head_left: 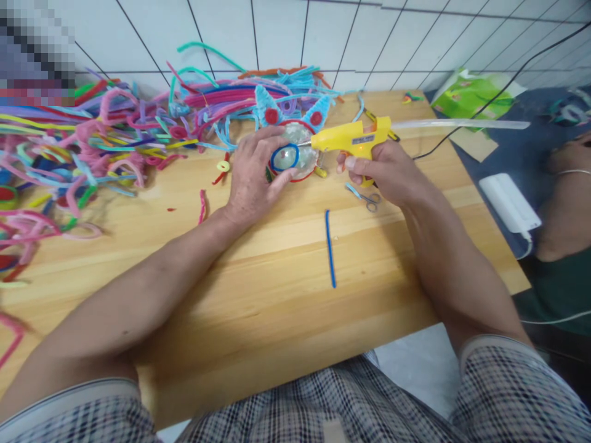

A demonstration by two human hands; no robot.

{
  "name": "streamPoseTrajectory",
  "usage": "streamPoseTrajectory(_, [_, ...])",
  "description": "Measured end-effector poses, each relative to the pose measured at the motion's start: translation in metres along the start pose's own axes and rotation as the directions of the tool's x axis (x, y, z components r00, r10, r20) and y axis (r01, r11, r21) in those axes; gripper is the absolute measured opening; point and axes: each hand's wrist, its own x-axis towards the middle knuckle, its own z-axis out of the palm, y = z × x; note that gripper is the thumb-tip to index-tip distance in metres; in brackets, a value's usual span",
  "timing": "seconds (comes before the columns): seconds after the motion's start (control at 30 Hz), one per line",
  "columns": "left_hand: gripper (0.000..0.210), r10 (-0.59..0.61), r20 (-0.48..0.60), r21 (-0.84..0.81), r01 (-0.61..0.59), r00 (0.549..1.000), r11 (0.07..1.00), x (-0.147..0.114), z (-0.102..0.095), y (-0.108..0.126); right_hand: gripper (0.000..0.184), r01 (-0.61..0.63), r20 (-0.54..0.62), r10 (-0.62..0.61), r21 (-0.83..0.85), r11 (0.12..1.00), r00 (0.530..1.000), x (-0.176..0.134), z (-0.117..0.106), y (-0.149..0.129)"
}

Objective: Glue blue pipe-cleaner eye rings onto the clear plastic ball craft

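Note:
My right hand [385, 169] is wrapped round the handle of a yellow hot glue gun [353, 140], a long clear glue stick [462, 124] jutting from its back. The gun's nozzle meets or nearly meets a blue pipe-cleaner ring [273, 161]. That ring lies on a round, clear craft piece [305, 161] with a red fuzzy rim and two light-blue ears with red dots. My left hand [253, 175] grips this piece from the left, thumb and fingers around the ring. Its fingers partly cover the piece's left side.
Many coloured pipe cleaners [124, 123] heap along the left and back by the tiled wall. Small scissors [370, 202] and a straight blue pipe cleaner [330, 249] lie on the wooden table [277, 277]. Rightward are a white power bank [510, 206], a green package [475, 101] and another person's arm [566, 203].

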Motion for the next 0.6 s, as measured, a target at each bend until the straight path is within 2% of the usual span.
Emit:
streamPoseTrajectory(0.1, [0.052,0.025,-0.013,0.02,-0.025,1.0,1.0,0.001,-0.001,0.003,0.051,-0.035,-0.009,0.035,0.006,0.999,0.999,0.0,-0.001,0.0])
streamPoseTrajectory(0.2, [0.045,0.094,-0.083,0.032,-0.092,0.992,0.995,0.001,-0.002,0.008,0.05,-0.034,-0.005,0.034,0.013,0.999,0.999,-0.001,-0.003,0.0])
streamPoseTrajectory(0.3, [0.045,0.107,-0.135,0.025,-0.105,0.985,0.994,0.001,-0.003,0.011,0.047,-0.045,-0.014,0.045,0.012,0.999,0.999,-0.002,-0.005,0.0])
streamPoseTrajectory(0.43, [0.04,0.06,-0.084,0.032,-0.058,0.995,0.998,0.0,-0.003,0.009,0.042,-0.062,-0.018,0.061,-0.004,0.998,0.998,-0.002,-0.004,0.0])
streamPoseTrajectory(0.6, [0.052,0.006,-0.047,0.035,-0.004,0.999,0.999,-0.001,0.0,0.006,0.044,-0.055,-0.013,0.055,-0.005,0.998,0.998,-0.002,-0.002,0.0])
